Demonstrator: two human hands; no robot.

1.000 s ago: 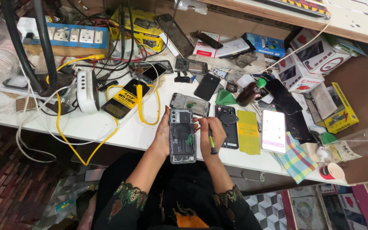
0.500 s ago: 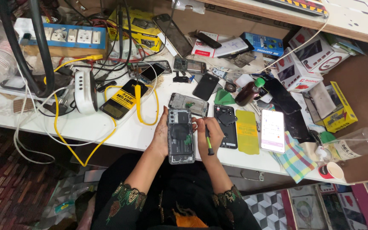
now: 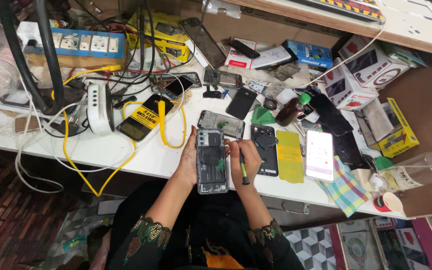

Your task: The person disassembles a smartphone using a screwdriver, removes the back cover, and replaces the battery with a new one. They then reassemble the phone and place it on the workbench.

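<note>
An opened smartphone (image 3: 212, 161) with its back cover off lies at the white table's (image 3: 126, 150) front edge, its boards showing. My left hand (image 3: 188, 162) presses along its left side and holds it steady. My right hand (image 3: 243, 159) grips a thin green-handled screwdriver (image 3: 242, 170), its tip at the phone's upper right edge. A second open phone body (image 3: 264, 150) lies just right of my right hand.
A yellow sheet (image 3: 290, 156), a lit white-screen phone (image 3: 319, 155) and a checked cloth (image 3: 346, 187) lie to the right. A phone frame (image 3: 221, 122), a brown bottle (image 3: 291, 110), yellow cable (image 3: 78, 160), a power strip (image 3: 76, 45) and several boxes (image 3: 356, 75) crowd the table.
The view has shifted slightly. My right hand has moved the screwdriver tip a little up along the phone's right edge. My left hand stays on the phone.
</note>
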